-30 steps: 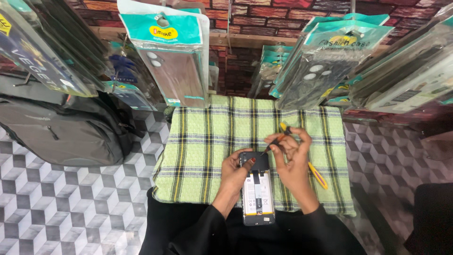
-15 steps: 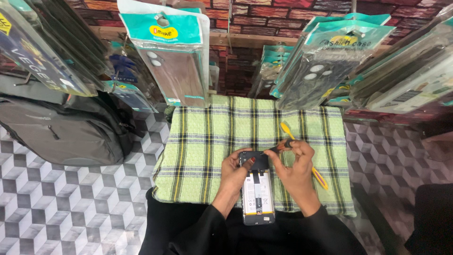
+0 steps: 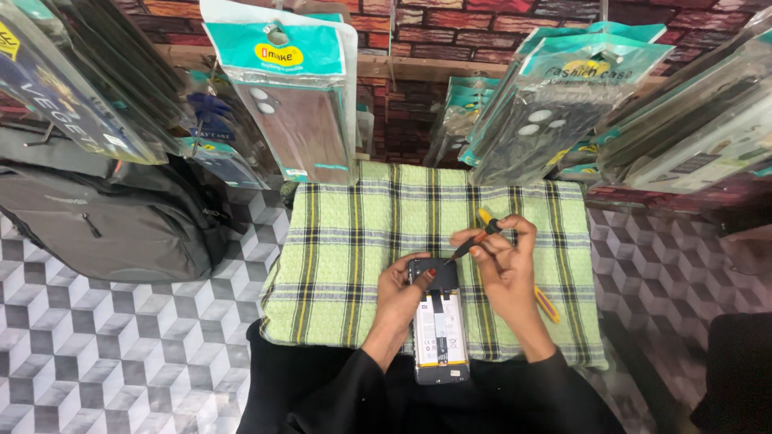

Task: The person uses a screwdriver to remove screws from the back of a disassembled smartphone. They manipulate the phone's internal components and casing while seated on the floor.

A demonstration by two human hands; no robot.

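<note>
An opened smartphone (image 3: 438,325) with its back cover off lies on a green plaid cloth (image 3: 354,249), showing a white battery and a dark upper plate. My left hand (image 3: 402,297) grips the phone's left edge near the top. A small screwdriver (image 3: 474,239) with a black and orange handle is pinched in my right hand (image 3: 503,269), its tip touching the top right corner of the phone.
A yellow-handled tool (image 3: 547,305) lies on the cloth under my right wrist. A grey backpack (image 3: 104,217) sits at the left on the patterned tile floor. Packaged phone cases (image 3: 297,96) hang along the brick wall above.
My right hand has shifted slightly, bringing the screwdriver tip down onto the phone's top right corner. The left hand and phone stay put.
</note>
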